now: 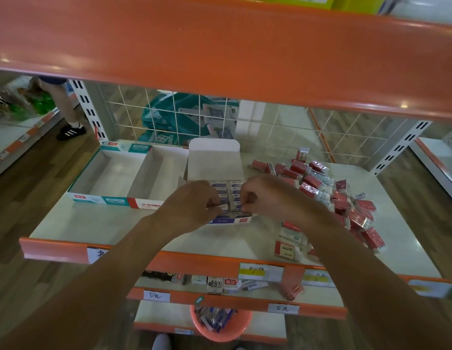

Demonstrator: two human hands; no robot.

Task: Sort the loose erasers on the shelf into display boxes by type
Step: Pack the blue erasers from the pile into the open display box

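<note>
I am looking down over my own two bare forearms at a white store shelf (93, 223) with an orange front edge. In the middle of the shelf stands a small display box (216, 160), its white lid folded up and back. Inside it, blue-and-white erasers (219, 188) are packed in two neat rows.

Both my hands meet over the front end of this box. My left hand (194, 203) has its fingers curled inward, pinching an eraser at the front of the left row. My right hand (265, 195) is curled the same way, its fingertips pinching at the front of the right row (exactly which eraser it holds is hidden by my knuckles).

To the right of the box lies a loose heap of red-wrapped erasers (320, 185), spreading toward the shelf's right front. Nearer the front edge, beside my right forearm, lie a few white erasers with red print (286, 248).

To the left stand two empty open boxes, touching side by side: a teal-trimmed box (106, 173) and a red-trimmed box (154, 178).

Below, on a lower shelf, sits an orange bucket (219, 329) of small wrapped items.
</note>
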